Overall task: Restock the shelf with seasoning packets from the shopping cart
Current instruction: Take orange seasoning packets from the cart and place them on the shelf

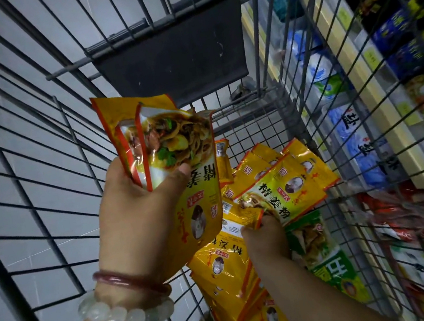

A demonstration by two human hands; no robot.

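Yellow packets [165, 151] fan from the left hand [142, 221] at centre frame, thumb clamped over them, while the right hand [266, 237] lower right pinches another packet [245, 217] in the cart [38, 160]; better lift it squarely.

Your left hand [142, 221] and forearm are bare, with no sleeve showing anywhere up to the frame's edge. On that wrist you wear two bracelets side by side: nearer the hand, a thin, smooth, glossy bangle [130, 280] in dark reddish brown; just behind it, a strand of large round beads [124, 313], milky white and translucent, catching the light. Your right hand [266, 240] and forearm are bare too, with no jewellery or sleeve visible on them
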